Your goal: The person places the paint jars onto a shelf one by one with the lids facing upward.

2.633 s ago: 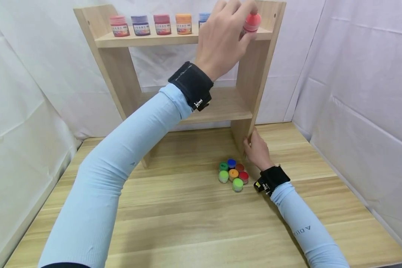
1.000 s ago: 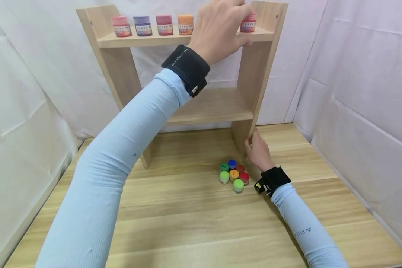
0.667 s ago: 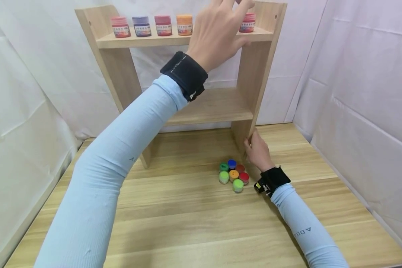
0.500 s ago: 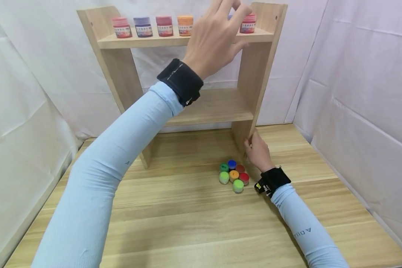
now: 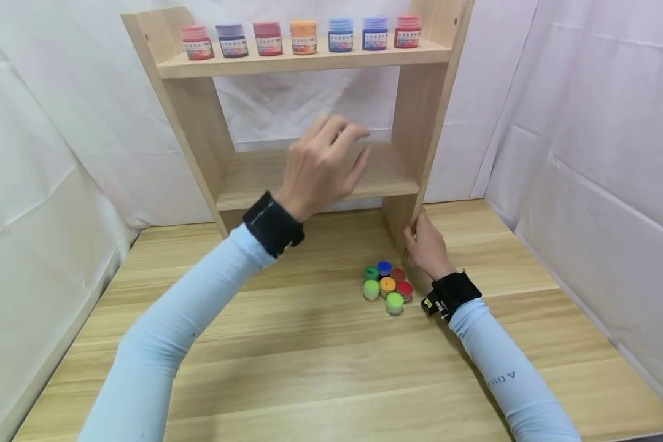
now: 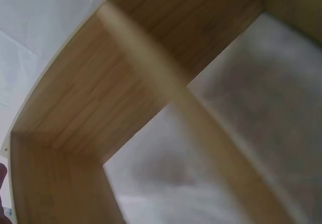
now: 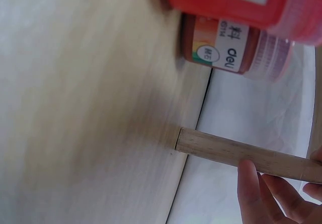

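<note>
My left hand (image 5: 321, 167) hovers in front of the wooden shelf (image 5: 309, 199), fingers loosely bent around nothing. Seven-wide is its upper board's row of small paint jars, several in all, ending at the right with a red paint jar (image 5: 407, 32) beside a blue one (image 5: 374, 34). My right hand (image 5: 426, 247) grips the lower front edge of the shelf's right side panel (image 7: 221, 151), with fingers on one face in the right wrist view. Close to that hand, several more paint jars cluster on the table, including a red jar (image 5: 404, 291) and a light-green jar (image 5: 395, 303).
The shelf stands on a wood-grain table (image 5: 287, 380). White cloth (image 5: 597, 153) hangs behind and along both sides. The middle board (image 5: 254, 178) lies behind my left hand. Blurred shelf boards fill the left wrist view.
My left hand has let go of the red paint jar on the upper board, then moved down and left away from it. The right hand stays on the side panel.
</note>
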`<act>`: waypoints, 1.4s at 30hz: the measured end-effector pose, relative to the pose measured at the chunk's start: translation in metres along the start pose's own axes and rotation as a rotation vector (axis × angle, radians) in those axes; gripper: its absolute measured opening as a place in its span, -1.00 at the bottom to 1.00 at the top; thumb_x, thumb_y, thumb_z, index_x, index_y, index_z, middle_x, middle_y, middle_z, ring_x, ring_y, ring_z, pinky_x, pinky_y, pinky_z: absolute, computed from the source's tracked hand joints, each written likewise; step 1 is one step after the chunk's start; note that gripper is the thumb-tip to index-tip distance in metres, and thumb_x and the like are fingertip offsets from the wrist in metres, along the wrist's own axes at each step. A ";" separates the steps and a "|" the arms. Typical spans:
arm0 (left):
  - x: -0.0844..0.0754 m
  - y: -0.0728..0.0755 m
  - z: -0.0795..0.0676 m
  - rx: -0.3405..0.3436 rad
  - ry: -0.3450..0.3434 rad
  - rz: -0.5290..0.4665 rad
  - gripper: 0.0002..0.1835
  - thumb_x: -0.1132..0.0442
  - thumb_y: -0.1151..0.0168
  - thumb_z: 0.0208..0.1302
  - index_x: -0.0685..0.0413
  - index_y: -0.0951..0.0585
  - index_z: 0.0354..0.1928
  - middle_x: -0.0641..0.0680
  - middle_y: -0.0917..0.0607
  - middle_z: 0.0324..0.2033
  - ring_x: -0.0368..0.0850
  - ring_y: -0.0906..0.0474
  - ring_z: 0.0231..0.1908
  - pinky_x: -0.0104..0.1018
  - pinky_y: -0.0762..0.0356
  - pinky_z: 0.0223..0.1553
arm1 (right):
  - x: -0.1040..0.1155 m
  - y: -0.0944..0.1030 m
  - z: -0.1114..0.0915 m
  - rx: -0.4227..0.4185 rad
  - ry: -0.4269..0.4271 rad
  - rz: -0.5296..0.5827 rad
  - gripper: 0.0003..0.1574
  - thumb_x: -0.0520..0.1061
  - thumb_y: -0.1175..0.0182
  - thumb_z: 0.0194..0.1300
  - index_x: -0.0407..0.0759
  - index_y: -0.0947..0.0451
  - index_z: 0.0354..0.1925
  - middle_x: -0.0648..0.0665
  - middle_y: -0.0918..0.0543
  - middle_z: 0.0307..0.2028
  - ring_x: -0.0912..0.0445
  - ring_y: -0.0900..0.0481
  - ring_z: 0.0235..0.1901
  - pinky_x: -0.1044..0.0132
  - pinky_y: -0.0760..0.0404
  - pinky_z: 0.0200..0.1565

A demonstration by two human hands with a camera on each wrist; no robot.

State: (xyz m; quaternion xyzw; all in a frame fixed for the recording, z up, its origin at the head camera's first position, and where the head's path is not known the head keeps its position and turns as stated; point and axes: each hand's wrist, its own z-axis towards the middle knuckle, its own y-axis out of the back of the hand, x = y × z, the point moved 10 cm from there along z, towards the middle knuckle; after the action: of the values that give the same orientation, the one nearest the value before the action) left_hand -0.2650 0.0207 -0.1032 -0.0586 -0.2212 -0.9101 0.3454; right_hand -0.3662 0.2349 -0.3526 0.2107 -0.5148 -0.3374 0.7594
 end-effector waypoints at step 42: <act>0.110 0.046 -0.250 -0.341 0.600 0.105 -0.85 0.30 -0.25 0.23 0.25 -0.61 -0.44 0.14 -0.54 -0.73 -0.03 -0.42 -0.72 -0.31 -0.21 -0.59 | 0.002 -0.001 0.001 0.006 -0.019 -0.002 -0.32 -0.07 0.11 0.60 -0.22 -0.04 0.54 -0.46 -0.41 0.41 -0.37 -0.56 0.27 -0.26 -0.66 0.04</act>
State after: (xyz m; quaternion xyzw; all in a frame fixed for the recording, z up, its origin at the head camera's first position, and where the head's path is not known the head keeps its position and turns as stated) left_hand -0.3068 -0.1871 -0.2821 0.1437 0.0486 -0.8916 0.4266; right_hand -0.3670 0.2326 -0.3521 0.2102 -0.5230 -0.3386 0.7534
